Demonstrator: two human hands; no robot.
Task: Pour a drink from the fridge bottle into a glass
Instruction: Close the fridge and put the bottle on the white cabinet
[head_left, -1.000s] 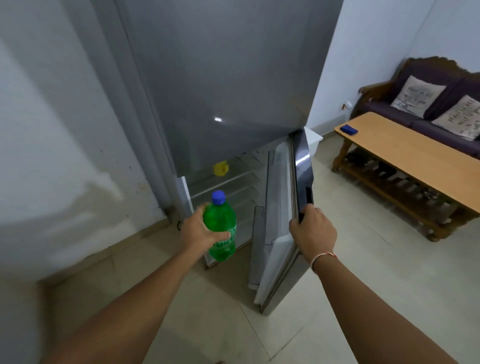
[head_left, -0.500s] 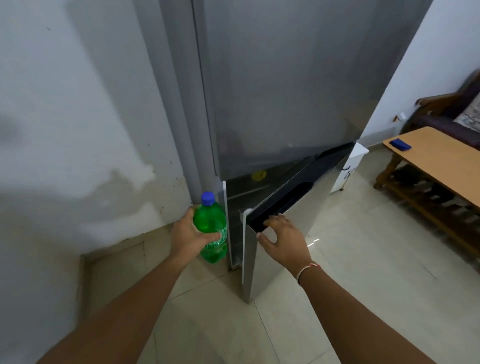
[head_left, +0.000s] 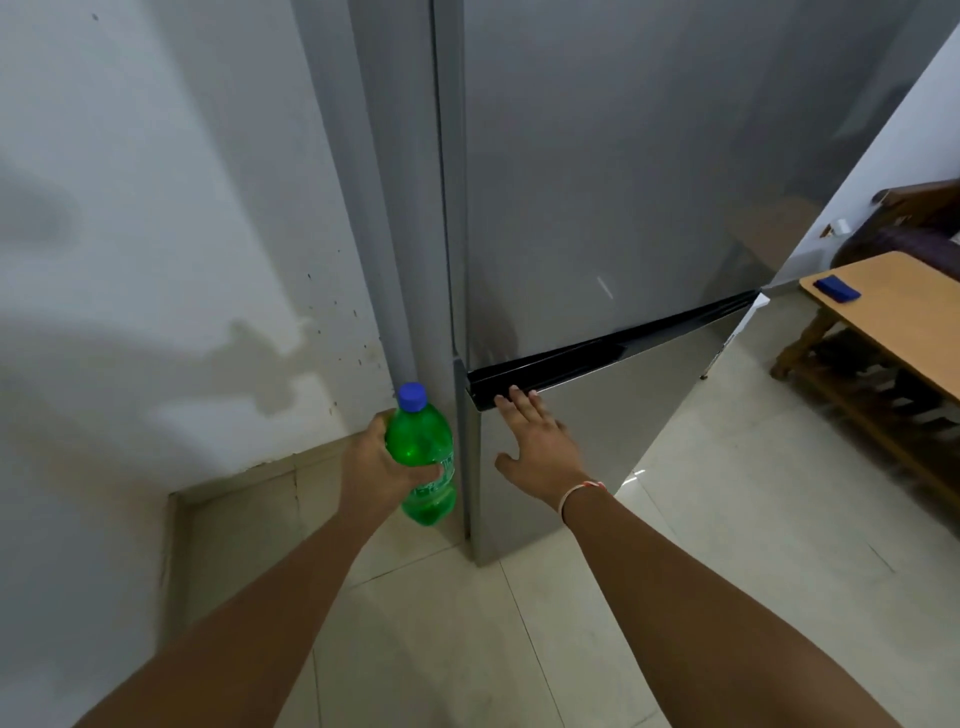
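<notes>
a: which step is the person working through here?

b: the fetching step is wrapping up, by the look of it. the left hand (head_left: 382, 467) is holding the green bottle (head_left: 423, 462) upright at lower centre of the frame, just left of the fridge (head_left: 597, 182). the right hand (head_left: 535, 447) is lying flat and spread wide against the lower fridge door (head_left: 597, 441), fingertips (head_left: 514, 397) touching its dark top edge, holding nothing. the door is appearing flush with the fridge body, so it is probably closed or nearly so.

a: how is the bottle sitting in the grip?

b: the fingers are wrapping around its middle, over the label band, from the left side. the blue cap (head_left: 412, 397) is standing clear above the hand and looks screwed on, and the rounded base is hanging below the hand, off the tiled floor (head_left: 519, 649).

a: what is the next move calling for?

b: likely the right hand is coming off the door, and the person is turning away with the bottle to find a glass. no glass is showing anywhere in this view. a wooden table (head_left: 893, 322) is sitting at the right edge with a small blue object (head_left: 836, 288) on it; whether pouring is meant to be happening there cannot be told. the cap is needing unscrewing before any pouring.
</notes>
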